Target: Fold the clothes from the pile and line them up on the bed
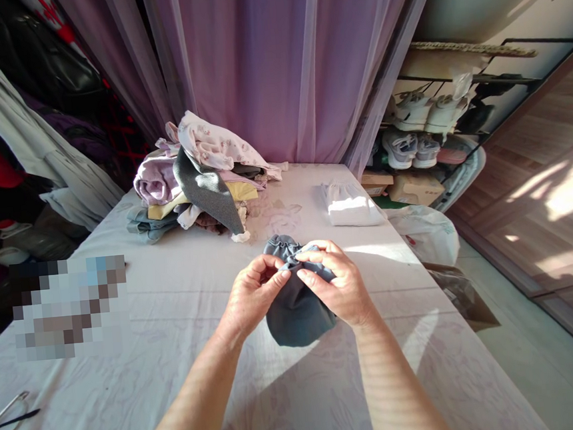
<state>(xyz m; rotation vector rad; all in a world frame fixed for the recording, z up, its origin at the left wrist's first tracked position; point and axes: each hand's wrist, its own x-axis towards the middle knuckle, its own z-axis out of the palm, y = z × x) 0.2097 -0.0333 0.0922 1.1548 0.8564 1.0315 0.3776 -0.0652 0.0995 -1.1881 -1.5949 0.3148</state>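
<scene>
A small dark blue-grey cloth garment [299, 314] with a gathered elastic edge lies over the middle of the table. Its exact kind is hard to make out. My left hand [255, 288] pinches the fabric near the gathered part between thumb and fingers. From the other side my right hand [335, 281] grips the same cloth, its thumb and fingertips close to those of my left. The lower part of the garment hangs rounded below my fingers. Beyond it, a folded white cloth item [353, 204] with a gathered top rests near the table's right edge.
A heap of clothes [203, 182] sits at the table's far left. Glasses [11, 421] lie at the near left, below a blurred-out patch. A purple curtain [264, 70] hangs behind the table [179, 358]. Shoes [405, 145] stand on a rack at right, above a plastic bag [431, 232].
</scene>
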